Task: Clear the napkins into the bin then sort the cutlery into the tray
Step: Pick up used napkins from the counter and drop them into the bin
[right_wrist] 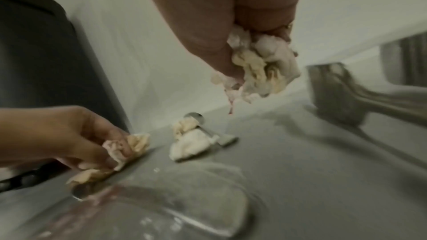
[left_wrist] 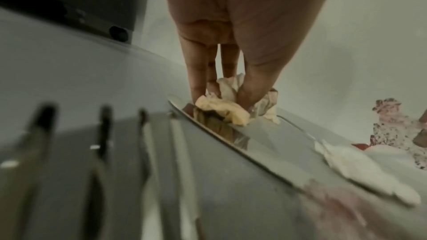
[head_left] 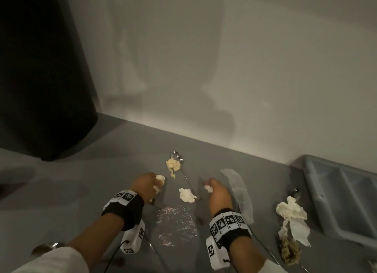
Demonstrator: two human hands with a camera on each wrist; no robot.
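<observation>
My left hand (head_left: pixel 151 186) pinches a crumpled cream napkin (head_left: pixel 160 181) against the grey counter, over a knife blade (left_wrist: pixel 221 134); the same napkin (left_wrist: pixel 221 107) shows under my fingertips in the left wrist view. My right hand (head_left: pixel 214 188) grips another napkin wad (right_wrist: pixel 261 65), lifted off the surface. Loose wads lie between my hands (head_left: pixel 186 195) and on a spoon (head_left: pixel 176 155) further back (head_left: pixel 173 164). A larger soiled napkin (head_left: pixel 291 211) lies at the right. The dark bin (head_left: pixel 44 79) stands at the back left, the grey cutlery tray (head_left: pixel 342 195) at the right.
A flat translucent wrapper (head_left: pixel 237 188) lies right of my right hand. A speckled pink patch (head_left: pixel 176 224) marks the counter between my wrists. More cutlery lies along the near edge (head_left: pixel 159 254), and a brown crumbly lump (head_left: pixel 289 250) sits at the lower right. A wall backs the counter.
</observation>
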